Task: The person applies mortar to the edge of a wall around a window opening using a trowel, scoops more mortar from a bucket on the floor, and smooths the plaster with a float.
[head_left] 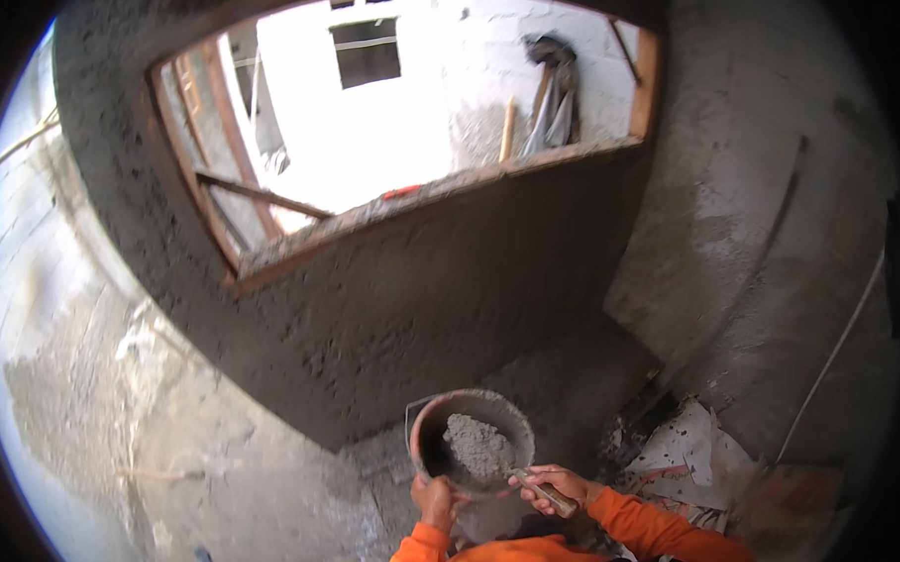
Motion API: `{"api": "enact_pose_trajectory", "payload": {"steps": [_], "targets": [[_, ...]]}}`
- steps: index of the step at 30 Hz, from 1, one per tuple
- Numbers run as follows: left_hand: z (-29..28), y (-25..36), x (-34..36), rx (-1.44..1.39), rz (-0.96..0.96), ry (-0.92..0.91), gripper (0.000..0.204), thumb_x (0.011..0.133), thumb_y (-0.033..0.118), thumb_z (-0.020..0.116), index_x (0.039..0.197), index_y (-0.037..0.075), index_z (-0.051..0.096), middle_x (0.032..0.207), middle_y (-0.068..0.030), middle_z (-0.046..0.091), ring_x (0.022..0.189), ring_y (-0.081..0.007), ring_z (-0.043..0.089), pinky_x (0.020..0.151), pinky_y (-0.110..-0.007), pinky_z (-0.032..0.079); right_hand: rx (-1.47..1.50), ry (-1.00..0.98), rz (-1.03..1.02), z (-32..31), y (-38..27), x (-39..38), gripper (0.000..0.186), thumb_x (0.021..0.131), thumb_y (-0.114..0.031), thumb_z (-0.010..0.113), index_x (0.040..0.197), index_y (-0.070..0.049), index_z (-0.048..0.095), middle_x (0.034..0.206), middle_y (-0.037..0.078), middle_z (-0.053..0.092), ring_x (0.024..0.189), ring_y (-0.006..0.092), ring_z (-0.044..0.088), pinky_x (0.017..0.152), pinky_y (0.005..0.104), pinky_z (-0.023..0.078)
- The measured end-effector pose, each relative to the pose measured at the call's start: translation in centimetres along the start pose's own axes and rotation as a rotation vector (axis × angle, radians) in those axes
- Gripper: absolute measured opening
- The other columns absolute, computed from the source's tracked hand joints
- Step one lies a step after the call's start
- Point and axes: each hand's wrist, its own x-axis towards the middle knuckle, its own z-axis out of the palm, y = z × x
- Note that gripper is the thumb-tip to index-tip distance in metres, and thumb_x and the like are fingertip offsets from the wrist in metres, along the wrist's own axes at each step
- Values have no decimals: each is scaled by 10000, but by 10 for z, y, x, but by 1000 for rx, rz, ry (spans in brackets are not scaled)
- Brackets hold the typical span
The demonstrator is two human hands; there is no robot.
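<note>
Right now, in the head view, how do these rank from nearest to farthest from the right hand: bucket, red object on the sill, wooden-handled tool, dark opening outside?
1. Wooden-handled tool: gripped in the right hand.
2. Bucket: just left of that hand.
3. Red object: ahead, on the sill.
4. Dark opening: farthest, in the white wall outside.

The trowel point(555, 498) (its blade, anyway) is hidden by mortar point(479, 445).
</note>
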Motion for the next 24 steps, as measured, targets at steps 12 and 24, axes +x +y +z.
{"api": "enact_pose_trajectory", "payload": {"steps": [12, 24], "targets": [[-51, 49, 37, 213, -68, 29, 374, 687, -41, 419, 1059, -7, 434, 772, -141, 524, 573, -318, 623, 373, -438, 546, -58, 542, -1815, 180, -261, -96, 226, 791, -148, 618, 990, -69, 546, 816, 21, 532, 585, 111, 528, 515, 267, 481], [-13, 113, 76, 95, 117, 475, 379, 692, -4, 451, 1067, 9, 507, 708, -101, 535, 525, -243, 559, 367, -336, 440, 235, 1880, -2883, 275, -692, -92, 547, 833, -106, 563, 1305, 70, 349, 1290, 260, 441, 1155, 402, 482, 938, 425, 430]]}}
